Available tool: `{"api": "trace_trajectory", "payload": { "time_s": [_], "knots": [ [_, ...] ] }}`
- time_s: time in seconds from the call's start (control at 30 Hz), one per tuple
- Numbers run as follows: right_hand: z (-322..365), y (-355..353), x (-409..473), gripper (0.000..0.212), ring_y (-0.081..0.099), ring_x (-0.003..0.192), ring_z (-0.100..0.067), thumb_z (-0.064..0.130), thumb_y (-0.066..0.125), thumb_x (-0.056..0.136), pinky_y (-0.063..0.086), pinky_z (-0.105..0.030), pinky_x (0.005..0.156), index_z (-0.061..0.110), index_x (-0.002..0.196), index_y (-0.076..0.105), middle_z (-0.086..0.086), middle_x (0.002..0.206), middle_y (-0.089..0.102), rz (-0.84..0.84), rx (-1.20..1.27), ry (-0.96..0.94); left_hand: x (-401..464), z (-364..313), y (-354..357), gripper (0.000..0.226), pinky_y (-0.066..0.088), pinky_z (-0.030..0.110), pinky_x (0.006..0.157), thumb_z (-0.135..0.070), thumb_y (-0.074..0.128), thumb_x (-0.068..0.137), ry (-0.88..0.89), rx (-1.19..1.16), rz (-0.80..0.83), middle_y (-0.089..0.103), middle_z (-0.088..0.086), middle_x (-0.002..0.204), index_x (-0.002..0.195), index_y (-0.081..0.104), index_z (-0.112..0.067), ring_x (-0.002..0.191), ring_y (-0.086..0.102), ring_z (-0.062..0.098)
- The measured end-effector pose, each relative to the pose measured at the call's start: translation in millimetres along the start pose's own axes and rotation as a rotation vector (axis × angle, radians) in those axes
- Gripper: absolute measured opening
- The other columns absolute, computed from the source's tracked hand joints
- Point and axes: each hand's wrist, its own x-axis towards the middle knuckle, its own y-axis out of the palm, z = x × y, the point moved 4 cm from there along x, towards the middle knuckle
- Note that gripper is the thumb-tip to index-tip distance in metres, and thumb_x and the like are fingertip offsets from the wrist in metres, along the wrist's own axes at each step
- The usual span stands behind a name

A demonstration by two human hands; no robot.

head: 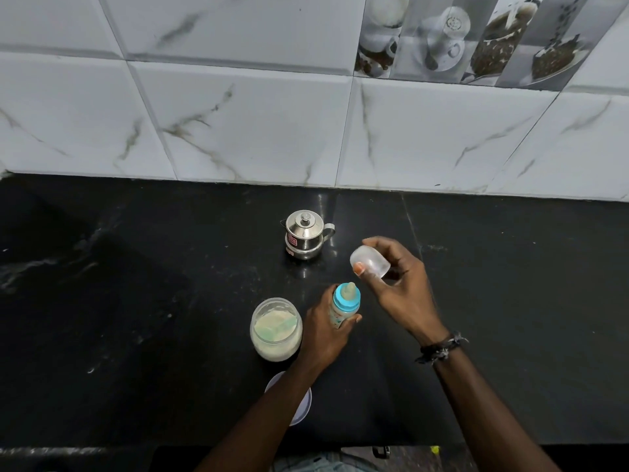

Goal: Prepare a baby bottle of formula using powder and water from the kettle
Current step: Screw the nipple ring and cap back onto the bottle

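A wall of white marble-look tiles (258, 107) fills the upper half of the view, with one printed tile (469, 39) of cups and coffee beans at the upper right. Below it runs a black stone counter (136, 284), faintly veined and dusted with pale specks.

On the counter, toward the wall, stands a small steel kettle (305, 235) with its lid on, its spout to the left and its handle to the right. Nearer the person, an open clear jar (276, 329) sits upright and holds pale formula powder with a greenish scoop lying in it. Its white lid (303, 403) lies flat near the counter's front edge, partly hidden under the left forearm.

Just to the right of the jar, the left hand (323, 332) grips the baby bottle (343, 306), fingers and thumb curled round its printed body. The bottle stands roughly upright, its long axis vertical, the teat pointing up toward the camera above a blue collar ring.

The right hand (398, 284), a dark thread band on its wrist, holds the clear domed cap (370, 262) between thumb and fingers, up and to the right of the teat and apart from it. The cap is tilted, its dome toward the upper left.
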Motion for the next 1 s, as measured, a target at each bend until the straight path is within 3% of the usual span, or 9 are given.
{"api": "trace_trajectory", "payload": {
  "time_s": [0.1,0.23,0.37,0.5,0.6,0.73,0.83,1.0],
  "knots": [
    [-2.5,4.3,-0.9,0.043,0.066,0.093,-0.014,0.024,0.081,0.080,0.055,-0.027,0.073,0.022,0.115,0.056,0.007,0.105,0.064,-0.032,0.006,-0.017,1.0,0.9,0.4,0.061,0.051,0.034,0.101,-0.022,0.081,0.080,0.003,-0.008,0.001,0.065,-0.006,0.125,0.133,0.052,-0.020,0.116,0.061,0.006],
    [-5.6,11.6,-4.8,0.059,0.061,0.111,-0.011,0.028,0.075,0.084,0.055,-0.025,0.086,0.025,0.138,0.051,0.004,0.125,0.060,0.103,-0.038,-0.090,0.3,1.2,0.0,0.060,0.053,0.034,0.098,-0.021,0.081,0.079,0.010,-0.011,-0.008,0.067,-0.006,0.122,0.132,0.053,-0.021,0.113,0.063,0.006],
    [-14.9,16.7,-7.7,0.051,0.061,0.107,-0.012,0.029,0.080,0.077,0.057,-0.038,0.086,0.019,0.124,0.062,0.004,0.116,0.060,0.136,-0.115,-0.134,-0.2,1.6,-0.8,0.054,0.057,0.036,0.087,-0.026,0.079,0.077,0.016,-0.007,-0.023,0.070,-0.007,0.110,0.125,0.055,-0.029,0.100,0.067,0.005],
    [-23.8,22.0,-10.3,0.050,0.063,0.105,-0.010,0.025,0.085,0.072,0.055,-0.034,0.089,0.016,0.116,0.063,0.006,0.114,0.063,0.168,-0.138,-0.145,0.6,5.3,0.2,0.053,0.058,0.038,0.081,-0.026,0.077,0.076,-0.011,0.008,-0.043,0.071,-0.008,0.104,0.124,0.056,-0.030,0.094,0.069,0.005],
    [-26.4,24.8,-12.0,0.048,0.062,0.109,-0.006,0.023,0.083,0.076,0.053,-0.034,0.092,0.020,0.120,0.064,0.007,0.118,0.064,0.235,-0.218,-0.177,1.0,6.7,1.0,0.048,0.058,0.039,0.074,-0.029,0.075,0.077,-0.016,0.021,-0.045,0.072,-0.006,0.098,0.122,0.057,-0.027,0.087,0.070,0.009],
    [-31.0,27.9,-12.8,0.049,0.058,0.119,-0.009,0.022,0.074,0.084,0.051,-0.039,0.100,0.023,0.131,0.059,0.005,0.127,0.062,0.360,-0.321,-0.203,1.6,7.7,2.2,0.044,0.057,0.042,0.076,-0.034,0.069,0.077,-0.002,0.024,-0.043,0.072,-0.005,0.100,0.118,0.057,-0.025,0.091,0.070,0.015],
    [-31.5,26.5,-11.5,0.056,0.055,0.124,-0.009,0.011,0.070,0.084,0.048,-0.035,0.105,0.023,0.136,0.055,0.003,0.133,0.059,0.420,-0.358,-0.205,1.8,7.3,1.6,0.043,0.057,0.040,0.077,-0.029,0.074,0.077,0.008,0.019,-0.054,0.072,-0.006,0.099,0.117,0.058,-0.023,0.090,0.070,0.010],
    [-31.0,26.4,-5.8,0.055,0.058,0.123,-0.016,0.012,0.070,0.082,0.049,-0.036,0.104,0.021,0.135,0.057,0.000,0.133,0.062,0.458,-0.468,-0.243,1.9,9.4,1.8,0.045,0.056,0.040,0.079,-0.027,0.075,0.077,0.016,-0.001,-0.056,0.072,-0.007,0.101,0.118,0.058,-0.023,0.092,0.069,0.009]
  ]
}}
